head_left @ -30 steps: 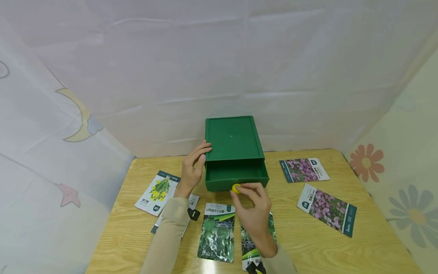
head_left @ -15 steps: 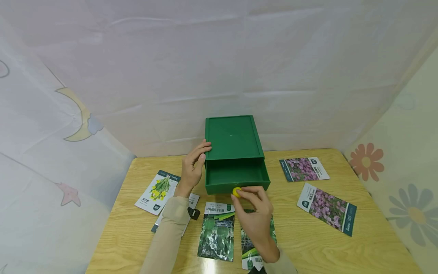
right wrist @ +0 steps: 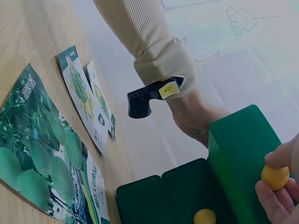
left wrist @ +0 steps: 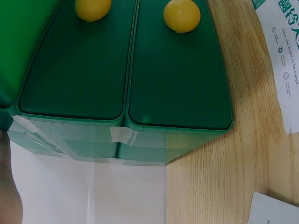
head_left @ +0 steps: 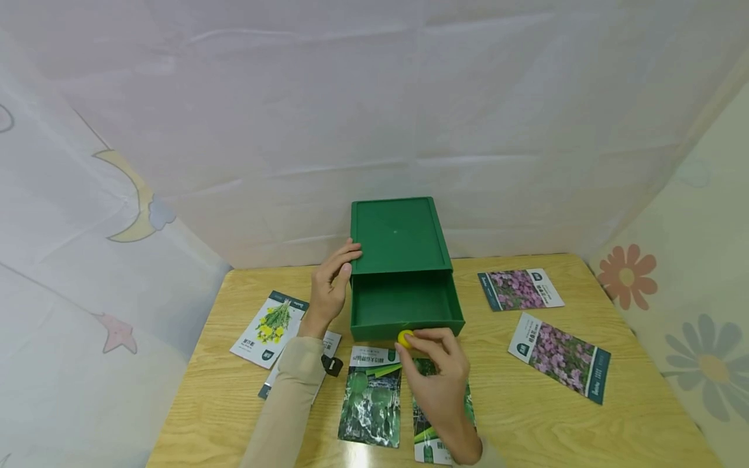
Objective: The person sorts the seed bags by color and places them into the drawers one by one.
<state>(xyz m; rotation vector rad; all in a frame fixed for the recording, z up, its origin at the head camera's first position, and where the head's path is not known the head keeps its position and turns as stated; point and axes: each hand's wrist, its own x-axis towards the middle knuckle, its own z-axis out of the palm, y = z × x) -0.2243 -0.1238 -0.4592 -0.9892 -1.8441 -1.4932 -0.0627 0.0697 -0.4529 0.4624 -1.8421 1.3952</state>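
A green drawer cabinet (head_left: 398, 234) stands at the back of the table, its top drawer (head_left: 374, 332) pulled out and bare inside. My right hand (head_left: 440, 374) pinches that drawer's round yellow knob (right wrist: 274, 177) between thumb and fingers. On the cabinet's upper left edge rests my left hand (head_left: 329, 292), its fingers lying over the rim. Two lower drawers (left wrist: 175, 79) are closed in the left wrist view, each with a yellow knob (left wrist: 181, 15). Only a bit of the left hand shows at that view's left edge.
Seed packets lie around the cabinet: a yellow-flower packet (head_left: 272, 328) overlapping another at left, a green packet (head_left: 370, 400) in front, one (head_left: 432, 448) partly under my right arm, and two purple-flower packets (head_left: 521, 290) at right. A cloth wall (head_left: 386, 117) rises behind.
The top drawer has slid further out toward me, drawn by the right hand on its knob. The left hand has stayed in place on the cabinet.
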